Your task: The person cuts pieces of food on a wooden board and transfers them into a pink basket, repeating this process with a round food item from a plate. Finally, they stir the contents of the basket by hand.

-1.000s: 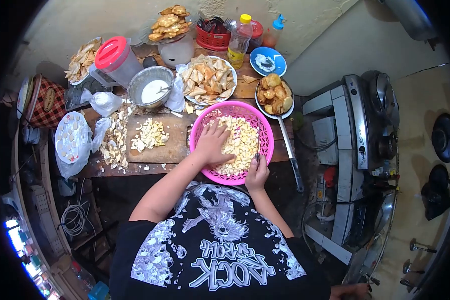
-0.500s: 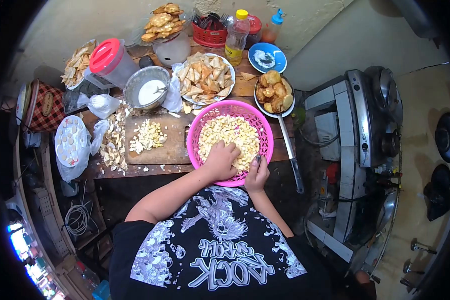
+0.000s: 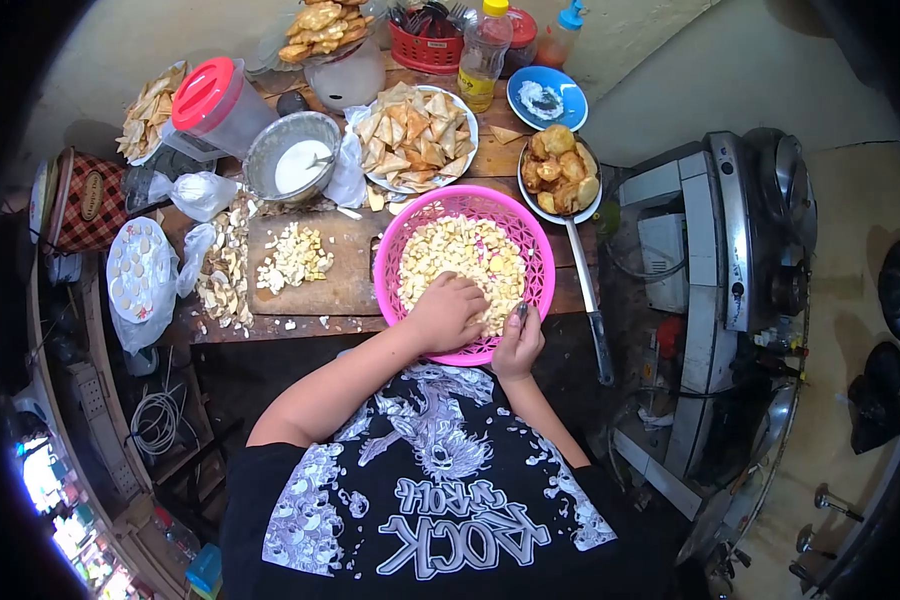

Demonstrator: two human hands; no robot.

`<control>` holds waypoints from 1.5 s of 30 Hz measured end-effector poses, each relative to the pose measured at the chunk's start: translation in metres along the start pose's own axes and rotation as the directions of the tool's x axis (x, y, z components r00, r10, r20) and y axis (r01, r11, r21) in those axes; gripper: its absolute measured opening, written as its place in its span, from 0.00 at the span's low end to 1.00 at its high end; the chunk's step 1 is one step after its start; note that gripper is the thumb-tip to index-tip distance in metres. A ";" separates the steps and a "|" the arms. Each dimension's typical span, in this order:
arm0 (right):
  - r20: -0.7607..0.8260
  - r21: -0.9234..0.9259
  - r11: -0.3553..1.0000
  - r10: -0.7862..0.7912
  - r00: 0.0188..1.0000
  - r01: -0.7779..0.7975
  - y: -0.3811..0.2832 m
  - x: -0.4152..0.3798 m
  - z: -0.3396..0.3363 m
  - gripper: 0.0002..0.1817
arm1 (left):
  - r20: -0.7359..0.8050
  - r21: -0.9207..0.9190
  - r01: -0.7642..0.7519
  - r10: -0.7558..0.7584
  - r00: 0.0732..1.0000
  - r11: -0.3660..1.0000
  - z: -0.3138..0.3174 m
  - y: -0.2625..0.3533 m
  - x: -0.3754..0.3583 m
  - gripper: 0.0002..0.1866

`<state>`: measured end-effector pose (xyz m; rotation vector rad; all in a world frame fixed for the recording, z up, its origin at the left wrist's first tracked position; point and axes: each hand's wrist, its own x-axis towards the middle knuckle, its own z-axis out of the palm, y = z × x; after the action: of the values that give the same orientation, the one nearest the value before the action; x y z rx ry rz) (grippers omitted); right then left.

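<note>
A pink mesh basket (image 3: 541, 262) holds many small pale chopped pieces (image 3: 460, 250) at the table's front edge. My left hand (image 3: 450, 312) rests on the pieces in the front part of the basket, its fingers slightly bent and apart. At the basket's front right rim, my right hand (image 3: 519, 345) is closed around a small dark object (image 3: 522, 312) that I cannot make out. Left of the basket lies a wooden cutting board (image 3: 345, 275), bearing a pile of pale chopped pieces (image 3: 295, 256), with peelings (image 3: 226, 275) along its left side.
Behind the basket are a plate of folded triangular pastries (image 3: 418, 135) and a metal bowl of white mixture (image 3: 292, 155). To the right lies a long-handled strainer (image 3: 582, 270) with fried pieces. A bottle (image 3: 482, 60) stands behind; a stove (image 3: 740, 230) is far right.
The view has shifted slightly, so the table things sit a little higher in the picture. Both hands stay at the basket, and the pale pieces near my left hand look slightly rearranged.
</note>
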<state>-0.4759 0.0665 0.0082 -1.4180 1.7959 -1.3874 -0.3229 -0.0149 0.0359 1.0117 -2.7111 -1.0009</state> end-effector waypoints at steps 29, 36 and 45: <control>-0.020 0.013 0.999 -0.032 0.999 0.033 -0.002 0.001 0.000 0.11 | -0.199 0.402 0.145 -0.069 0.978 0.904 -0.002 -0.020 0.070 0.18; -0.045 0.001 1.000 -0.011 0.999 0.011 0.001 -0.002 0.002 0.13 | -0.270 0.353 0.136 -0.039 0.962 0.926 0.000 -0.033 0.063 0.16; -0.068 0.007 0.999 -0.044 0.997 0.044 -0.002 0.000 0.003 0.12 | -0.319 0.329 0.039 0.072 0.945 0.944 0.005 -0.037 0.062 0.14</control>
<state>-0.4726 0.0651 0.0092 -1.4301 1.8081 -1.4802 -0.3526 -0.0709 0.0004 1.0852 -2.6419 -0.3309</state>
